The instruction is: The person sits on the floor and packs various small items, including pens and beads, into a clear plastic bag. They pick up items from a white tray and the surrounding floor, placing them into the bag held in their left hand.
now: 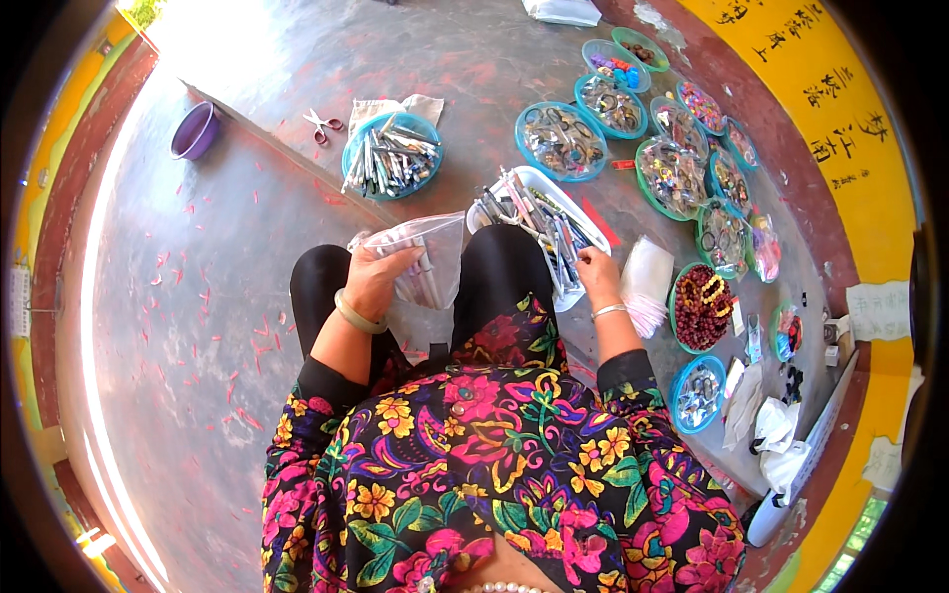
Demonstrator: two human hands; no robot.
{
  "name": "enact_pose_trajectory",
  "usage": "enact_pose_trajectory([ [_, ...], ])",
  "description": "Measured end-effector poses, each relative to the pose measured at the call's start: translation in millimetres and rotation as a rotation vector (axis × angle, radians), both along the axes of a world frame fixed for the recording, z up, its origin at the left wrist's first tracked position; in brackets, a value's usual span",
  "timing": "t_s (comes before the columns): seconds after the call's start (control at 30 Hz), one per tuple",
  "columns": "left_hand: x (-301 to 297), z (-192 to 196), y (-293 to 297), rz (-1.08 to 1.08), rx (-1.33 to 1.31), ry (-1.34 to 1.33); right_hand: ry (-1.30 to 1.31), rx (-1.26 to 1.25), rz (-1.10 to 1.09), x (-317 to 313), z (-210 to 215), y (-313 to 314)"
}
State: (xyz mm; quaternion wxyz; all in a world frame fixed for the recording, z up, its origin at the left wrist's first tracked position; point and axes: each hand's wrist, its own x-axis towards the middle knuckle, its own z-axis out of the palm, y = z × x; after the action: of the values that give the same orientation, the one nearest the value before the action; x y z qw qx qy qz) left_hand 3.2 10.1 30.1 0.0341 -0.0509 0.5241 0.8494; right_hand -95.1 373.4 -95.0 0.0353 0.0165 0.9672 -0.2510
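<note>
My left hand [372,281] is closed on the top of a clear plastic bag [450,259], which hangs beside my raised knee. Several pale pens [419,275] show through the plastic. At the right edge of a white tray [593,237], my right hand [599,278] has its fingers pinched together close to the pens. Whatever they hold, if anything, is too small to tell. Loose pens [539,212] in dark and light colours fill that tray in a jumble, and my knee hides part of it.
Beyond the bag stands a blue basin heaped with pens [397,156], with scissors [322,127] on its left. A purple basin [195,131] sits farther left. On the right are a stack of clear bags [647,282], a bowl of dark red beads [701,306] and several baskets of trinkets [561,140].
</note>
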Motion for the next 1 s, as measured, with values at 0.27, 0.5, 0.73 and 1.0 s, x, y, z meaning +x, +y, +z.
enact_pose_trajectory([
  [0.27, -1.1, -8.0, -3.1, -0.001, 0.017, -0.03, -0.095, 0.183, -0.006, -11.0, -24.3, -19.0],
  [0.5, -0.2, -1.6, 0.4, -0.012, 0.023, -0.029, -0.014, -0.16, 0.008, -20.4, -20.5, 4.6],
  [0.73, 0.6, -6.4, -0.9, -0.005, -0.005, -0.027, -0.234, -1.346, -0.184, -21.5, 28.8, -1.5],
  [1.0, 1.8, -6.4, -3.2, 0.006, 0.011, -0.044, -0.39, -1.619, -0.123, -0.8, 77.6, -38.6],
])
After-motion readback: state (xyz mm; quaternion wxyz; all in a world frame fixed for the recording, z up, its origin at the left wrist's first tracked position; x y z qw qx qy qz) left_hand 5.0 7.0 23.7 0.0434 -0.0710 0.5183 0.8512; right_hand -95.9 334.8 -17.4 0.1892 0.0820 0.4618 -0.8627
